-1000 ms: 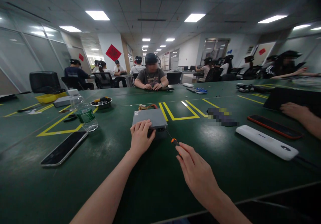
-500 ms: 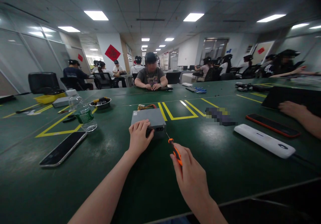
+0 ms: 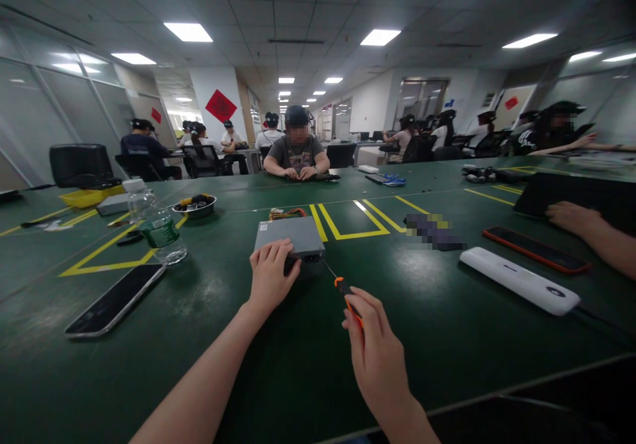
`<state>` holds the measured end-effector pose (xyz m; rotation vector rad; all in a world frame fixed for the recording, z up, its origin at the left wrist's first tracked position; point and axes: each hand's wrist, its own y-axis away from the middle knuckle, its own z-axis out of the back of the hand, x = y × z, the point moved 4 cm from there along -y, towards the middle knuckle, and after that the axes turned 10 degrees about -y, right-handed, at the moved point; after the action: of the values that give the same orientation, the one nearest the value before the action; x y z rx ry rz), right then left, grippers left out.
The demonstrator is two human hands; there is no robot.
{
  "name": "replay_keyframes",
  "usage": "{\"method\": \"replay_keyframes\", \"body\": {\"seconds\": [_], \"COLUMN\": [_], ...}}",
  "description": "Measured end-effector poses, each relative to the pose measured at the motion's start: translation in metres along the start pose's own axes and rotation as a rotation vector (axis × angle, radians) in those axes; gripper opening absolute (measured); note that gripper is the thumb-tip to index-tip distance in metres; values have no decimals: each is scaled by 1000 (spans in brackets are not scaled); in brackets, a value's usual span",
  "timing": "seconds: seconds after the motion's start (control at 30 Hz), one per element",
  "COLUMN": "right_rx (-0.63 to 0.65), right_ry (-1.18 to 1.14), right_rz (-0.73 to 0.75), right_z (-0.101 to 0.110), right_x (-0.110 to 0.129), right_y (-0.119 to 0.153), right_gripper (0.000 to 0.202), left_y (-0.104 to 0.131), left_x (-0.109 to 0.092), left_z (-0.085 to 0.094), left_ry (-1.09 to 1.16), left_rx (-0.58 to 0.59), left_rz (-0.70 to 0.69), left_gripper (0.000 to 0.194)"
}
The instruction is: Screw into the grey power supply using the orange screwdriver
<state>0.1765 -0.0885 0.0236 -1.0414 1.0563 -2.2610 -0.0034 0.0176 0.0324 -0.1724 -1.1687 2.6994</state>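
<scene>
A grey metal box (image 3: 298,233) with a socket on its near side and coloured wires (image 3: 287,213) behind it rests on the green table (image 3: 238,378). My left hand (image 3: 271,272) grips its near left edge, fingers on the top and thumb at the near side. The orange and black screwdriver (image 3: 342,286) is held in my right hand (image 3: 372,338). Its thin shaft points up and left, with the tip at the near right corner of the box. Whether the tip touches a screw is too small to tell.
To the left are a phone (image 3: 116,300), a plastic bottle (image 3: 161,232) and a metal bowl (image 3: 195,206). A white power bank (image 3: 519,281) and an orange-edged phone (image 3: 536,250) lie right, near another person's hand (image 3: 574,219). Someone sits opposite (image 3: 298,152).
The right hand's fingers have shifted on the screwdriver handle, and more of the shaft shows between handle and box. The whole view has shifted slightly. My left hand keeps its hold.
</scene>
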Motion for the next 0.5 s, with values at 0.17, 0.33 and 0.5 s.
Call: {"method": "replay_keyframes", "body": {"seconds": [0.17,0.33,0.5], "right_rx": [13,57,43], "right_ry": [17,73,63], "right_rz": [-40,13,-164], "right_z": [0,-9,-4], "right_x": [0,2,-8], "right_y": [-2,1,3], "right_gripper": [23,24,25], "left_y": [0,0,0], "left_x": [-1,-1,0], "left_z": [0,0,-2], "left_ry": [3,1,-6], "left_rx": [-11,-12,-4], "left_rz": [-7,-6,-1], "left_gripper": [22,22,23]}}
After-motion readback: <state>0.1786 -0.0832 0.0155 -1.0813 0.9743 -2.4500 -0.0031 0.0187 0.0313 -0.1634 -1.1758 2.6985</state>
